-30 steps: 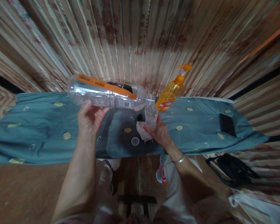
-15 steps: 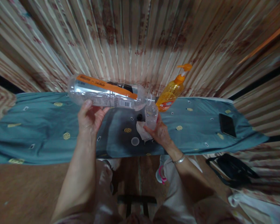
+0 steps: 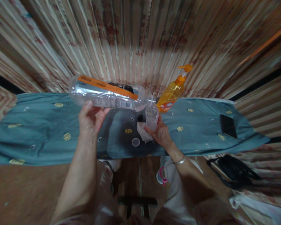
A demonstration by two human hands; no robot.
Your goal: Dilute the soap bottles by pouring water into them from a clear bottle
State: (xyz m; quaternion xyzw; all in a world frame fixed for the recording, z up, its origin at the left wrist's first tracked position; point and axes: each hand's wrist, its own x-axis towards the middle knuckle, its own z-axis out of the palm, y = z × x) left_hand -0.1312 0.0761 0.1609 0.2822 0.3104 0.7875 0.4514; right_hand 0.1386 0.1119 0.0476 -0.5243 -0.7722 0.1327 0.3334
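My left hand (image 3: pixel 91 117) holds a large clear bottle (image 3: pixel 107 93) with an orange and silver label from below. The bottle lies nearly level in the air, its neck pointing right at the mouth of a small clear container (image 3: pixel 152 118). That container is upright, with my right hand (image 3: pixel 160 132) wrapped round its lower part. Behind it stands a pump bottle (image 3: pixel 171 95) of orange liquid. A white cloth (image 3: pixel 144 132), a small black cap (image 3: pixel 140 117) and a round translucent lid (image 3: pixel 135 142) lie on the table near my right hand.
A teal patterned cloth (image 3: pixel 196 125) covers the long narrow table. A black phone-like object (image 3: pixel 228 126) lies at its right end. Behind hangs a pleated curtain (image 3: pixel 131 37). A black bag (image 3: pixel 235 170) sits low at the right, beyond the table's front edge.
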